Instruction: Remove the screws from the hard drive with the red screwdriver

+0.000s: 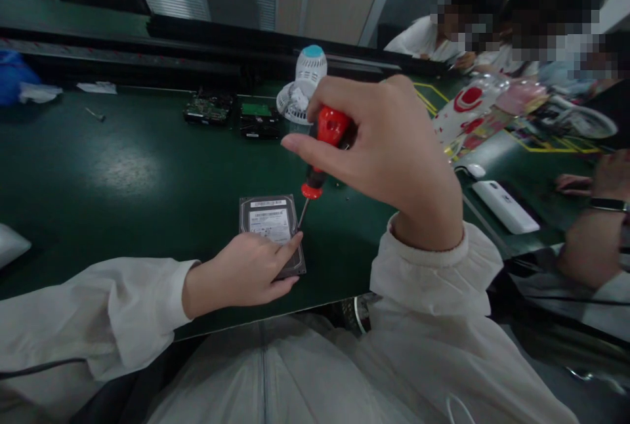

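Observation:
A hard drive (268,217) with a white label lies flat on the dark green table near its front edge. Across its lower part rests my left hand (253,266), gripping the drive. The left index finger reaches to the drive's right edge, beside the screwdriver's tip, and the thumb lies by the near right corner. My right hand (384,135) is closed around the red and black handle of a screwdriver (315,181). The screwdriver leans, its thin shaft pointing down to the drive's right edge. Whether a screw sits under the tip is too small to tell.
Two more drives, one with a bare circuit board (209,107) and one with a green board (258,119), lie behind. Next to them stands a small white fan (302,86). Right are a white power bank-like block (505,206), a printed bag (467,109) and a neighbour's arm (598,220).

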A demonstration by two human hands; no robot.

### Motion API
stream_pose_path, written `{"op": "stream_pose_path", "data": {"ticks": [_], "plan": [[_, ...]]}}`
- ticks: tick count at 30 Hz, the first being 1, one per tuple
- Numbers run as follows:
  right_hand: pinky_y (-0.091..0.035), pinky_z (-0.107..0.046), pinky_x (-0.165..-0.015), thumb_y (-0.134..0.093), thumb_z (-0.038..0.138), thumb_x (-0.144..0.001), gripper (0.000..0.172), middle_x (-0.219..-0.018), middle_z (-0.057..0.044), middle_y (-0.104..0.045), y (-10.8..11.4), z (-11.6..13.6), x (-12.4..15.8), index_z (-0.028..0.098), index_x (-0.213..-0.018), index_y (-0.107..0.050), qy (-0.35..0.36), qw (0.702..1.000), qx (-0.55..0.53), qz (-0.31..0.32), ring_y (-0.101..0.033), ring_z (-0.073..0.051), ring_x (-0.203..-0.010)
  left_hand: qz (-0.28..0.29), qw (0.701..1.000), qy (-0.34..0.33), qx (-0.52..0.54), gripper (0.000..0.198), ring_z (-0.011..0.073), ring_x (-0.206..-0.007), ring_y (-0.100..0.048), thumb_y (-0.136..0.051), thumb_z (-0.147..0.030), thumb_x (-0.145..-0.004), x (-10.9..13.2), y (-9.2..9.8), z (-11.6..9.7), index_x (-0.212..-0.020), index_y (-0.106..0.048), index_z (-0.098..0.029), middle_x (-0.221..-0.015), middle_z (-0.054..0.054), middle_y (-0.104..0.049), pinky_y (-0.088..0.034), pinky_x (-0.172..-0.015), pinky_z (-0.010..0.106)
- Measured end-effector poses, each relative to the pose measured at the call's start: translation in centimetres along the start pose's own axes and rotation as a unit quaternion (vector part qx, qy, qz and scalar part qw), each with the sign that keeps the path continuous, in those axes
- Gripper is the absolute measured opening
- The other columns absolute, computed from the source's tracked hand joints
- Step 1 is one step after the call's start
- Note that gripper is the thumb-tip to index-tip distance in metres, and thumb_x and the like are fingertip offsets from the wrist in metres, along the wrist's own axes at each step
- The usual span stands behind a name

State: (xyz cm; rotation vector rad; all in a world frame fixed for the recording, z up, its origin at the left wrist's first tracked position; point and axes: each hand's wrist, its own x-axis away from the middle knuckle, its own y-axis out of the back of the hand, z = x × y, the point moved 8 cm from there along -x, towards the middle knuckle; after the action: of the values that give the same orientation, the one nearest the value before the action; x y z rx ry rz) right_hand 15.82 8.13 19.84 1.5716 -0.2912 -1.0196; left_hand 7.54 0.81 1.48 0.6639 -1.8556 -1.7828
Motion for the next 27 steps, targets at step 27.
{"op": "stream_pose_path", "data": {"ticks": [27], "plan": [[-0.025,-0.029,-0.062,-0.052,0.047,-0.098,0.032,-0.066,0.003,-0.047,0.2,0.5,0.4,0.019,-0.101,-0.066,0.034,0.999,-0.036,0.004,-0.035,-0.009,-0.057,-0.009,1.0,-0.004,0.004,0.066,0.0299,-0.075,-0.076,-0.05,-0.043,-0.098,-0.2,0.2,-0.1,-0.148,-0.049,0.0,-0.094,0.018,-0.079,-0.059,-0.064,0.041]]}}
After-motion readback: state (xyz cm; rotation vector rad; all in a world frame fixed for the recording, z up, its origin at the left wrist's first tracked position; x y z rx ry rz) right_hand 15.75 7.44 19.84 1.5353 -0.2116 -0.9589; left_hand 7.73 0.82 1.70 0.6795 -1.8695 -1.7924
